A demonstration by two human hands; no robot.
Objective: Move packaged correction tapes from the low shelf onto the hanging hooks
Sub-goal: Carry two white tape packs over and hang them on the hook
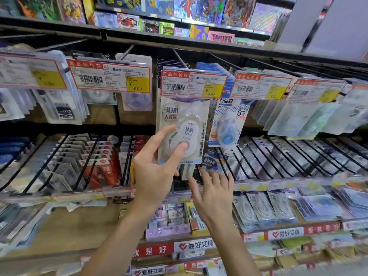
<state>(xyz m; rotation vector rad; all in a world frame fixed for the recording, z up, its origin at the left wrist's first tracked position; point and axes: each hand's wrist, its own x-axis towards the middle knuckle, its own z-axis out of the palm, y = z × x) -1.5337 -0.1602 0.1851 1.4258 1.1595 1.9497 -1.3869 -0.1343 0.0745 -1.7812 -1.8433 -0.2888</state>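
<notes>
The left hand (154, 166) grips a clear-fronted blister pack holding a white correction tape (182, 130), thumb pressed on the bubble and fingers curled behind the card; the pack stands upright at the front of a black wire hanging hook (180, 57), its top tucked behind the red-bordered white price tag with a yellow panel (193, 85); whether the hang-hole is already threaded on the wire I cannot tell, since the tag covers it. The right hand (214, 193) holds nothing, fingers spread and loosely bent, reaching low toward the packs in the black wire racks (278, 156) below; the light wooden low shelf (85, 222) under it carries more flat packs of correction tape (262, 206).

To seat this pack well, I judge the left hand should keep the card square to the wire, lift slightly so the hole meets the hook tip, then slide it back until it hangs flush against the packs behind; letting the price tag flip up freely would avoid bending the card; release only once the pack hangs by itself. The free hand could meanwhile pick the next pack by its card edge, not the bubble.
</notes>
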